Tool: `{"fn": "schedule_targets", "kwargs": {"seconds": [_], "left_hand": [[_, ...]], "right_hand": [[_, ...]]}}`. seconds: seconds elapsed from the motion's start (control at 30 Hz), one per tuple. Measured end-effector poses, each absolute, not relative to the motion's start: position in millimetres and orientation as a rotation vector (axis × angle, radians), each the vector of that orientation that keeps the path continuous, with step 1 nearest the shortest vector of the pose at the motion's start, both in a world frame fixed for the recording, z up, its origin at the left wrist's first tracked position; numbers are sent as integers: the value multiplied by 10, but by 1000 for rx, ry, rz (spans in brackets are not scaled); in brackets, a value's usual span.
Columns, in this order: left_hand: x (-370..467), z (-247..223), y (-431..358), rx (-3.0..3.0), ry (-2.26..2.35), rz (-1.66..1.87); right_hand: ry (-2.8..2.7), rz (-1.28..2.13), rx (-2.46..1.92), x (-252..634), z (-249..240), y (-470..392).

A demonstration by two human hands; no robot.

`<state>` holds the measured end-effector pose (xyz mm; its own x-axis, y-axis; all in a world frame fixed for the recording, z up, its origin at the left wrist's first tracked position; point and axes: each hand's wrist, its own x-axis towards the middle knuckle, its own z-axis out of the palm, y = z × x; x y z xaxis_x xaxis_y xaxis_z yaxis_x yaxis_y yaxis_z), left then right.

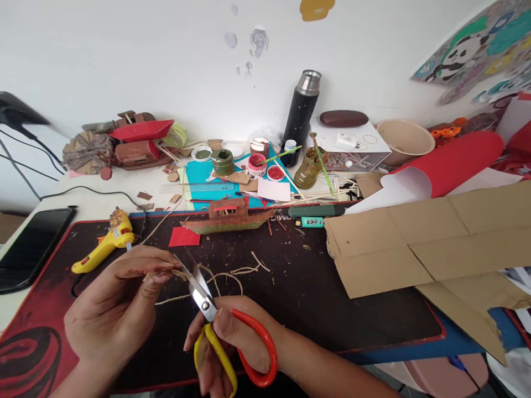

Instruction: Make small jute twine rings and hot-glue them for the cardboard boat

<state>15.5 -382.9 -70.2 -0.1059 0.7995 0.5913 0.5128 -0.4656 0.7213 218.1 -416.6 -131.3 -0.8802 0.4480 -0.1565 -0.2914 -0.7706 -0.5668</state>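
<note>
My left hand (120,301) is closed in a pinch on a piece of thin twine (180,274), whose end pokes out past the fingertips. In my right hand (236,337) are scissors (204,301) with one yellow and one red handle. Their blades stand slightly apart, with the twine's end beside or between them; which one I cannot tell. More loose twine (237,276) curls over the dark mat behind the blades. Beyond my hands sits a small model boat (228,218), brown and green, with a red square of corrugated card (185,236) next to it.
A yellow glue gun (105,243) and a phone (33,249) lie at the left. Paint pots (223,162), a black thermos (299,119) and a brush jar (307,168) stand at the back. Folded cardboard (381,243) covers the right, near a red paper roll (456,160).
</note>
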Motion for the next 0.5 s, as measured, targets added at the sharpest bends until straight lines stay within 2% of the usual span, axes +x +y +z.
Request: {"fn": "schedule_targets", "kwargs": {"seconds": [0.13, 0.5], "left_hand": [[128, -745, -3814, 1918, 1416, 1569], [151, -706, -3836, 1906, 1444, 1591]], "right_hand": [[-786, 2486, -558, 2244, -1160, -4110], [-763, 2538, -679, 2276, -1011, -4064]]}}
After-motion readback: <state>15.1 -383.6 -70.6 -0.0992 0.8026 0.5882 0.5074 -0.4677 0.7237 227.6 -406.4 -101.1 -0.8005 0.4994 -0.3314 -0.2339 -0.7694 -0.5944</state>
